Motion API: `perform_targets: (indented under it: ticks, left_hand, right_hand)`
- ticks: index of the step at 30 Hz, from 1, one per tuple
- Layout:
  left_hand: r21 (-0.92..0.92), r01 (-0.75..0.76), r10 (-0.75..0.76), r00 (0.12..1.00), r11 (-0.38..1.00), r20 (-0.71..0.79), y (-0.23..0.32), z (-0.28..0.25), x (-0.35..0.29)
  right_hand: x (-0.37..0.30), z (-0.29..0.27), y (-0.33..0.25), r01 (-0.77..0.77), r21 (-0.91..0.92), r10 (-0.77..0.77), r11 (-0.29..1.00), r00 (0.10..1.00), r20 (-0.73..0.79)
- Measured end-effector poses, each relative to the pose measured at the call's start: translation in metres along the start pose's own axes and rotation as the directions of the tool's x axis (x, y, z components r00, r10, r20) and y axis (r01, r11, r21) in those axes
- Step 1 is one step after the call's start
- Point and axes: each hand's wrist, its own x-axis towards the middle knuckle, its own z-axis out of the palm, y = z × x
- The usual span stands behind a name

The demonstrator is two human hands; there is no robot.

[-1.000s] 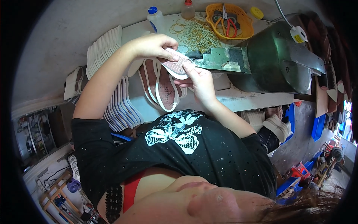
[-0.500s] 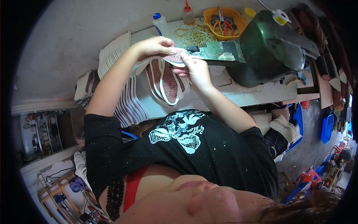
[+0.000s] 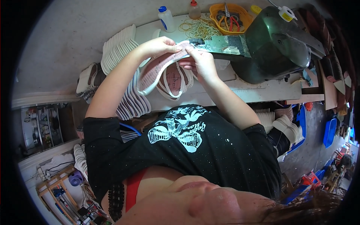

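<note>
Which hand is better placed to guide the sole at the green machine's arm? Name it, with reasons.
Probably the right hand: it grips the pink-and-white sole close to the tip of the green machine's arm, while the left hand holds the sole farther left.

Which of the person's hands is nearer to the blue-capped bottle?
Left. The left hand is just below the blue-capped bottle in the picture, holding the pink sole; the right hand is farther away, lower and to the right.
</note>
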Motion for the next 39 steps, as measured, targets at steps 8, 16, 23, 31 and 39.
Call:
perform_targets:
  ticks: [8, 16, 23, 31, 39]
  left_hand:
    - [-0.185, 0.179, -0.17, 0.983, 0.966, 0.061, 0.018, 0.026, -0.018]
    - [-0.175, 0.154, -0.157, 0.988, 0.973, -0.006, 0.025, 0.028, -0.023]
    - [-0.243, 0.113, -0.126, 0.991, 0.963, -0.039, 0.018, 0.036, -0.026]
    - [-0.322, 0.071, -0.103, 0.991, 0.944, -0.082, 0.024, 0.039, -0.032]
    - [-0.404, 0.125, -0.178, 0.979, 0.906, -0.095, 0.029, 0.044, -0.026]
  right_hand:
    - [-0.003, -0.002, -0.003, -0.004, -0.016, 0.003, 1.0, 0.998, -0.056]
    - [0.001, -0.004, -0.003, -0.026, -0.027, 0.025, 0.999, 0.999, -0.04]
    - [-0.004, 0.003, -0.007, -0.014, 0.028, 0.016, 0.999, 0.999, -0.05]
    - [-0.002, 0.002, -0.005, -0.006, -0.045, 0.004, 0.999, 0.999, -0.046]
    - [-0.007, -0.016, -0.017, 0.002, -0.176, 0.017, 0.984, 0.994, 0.109]
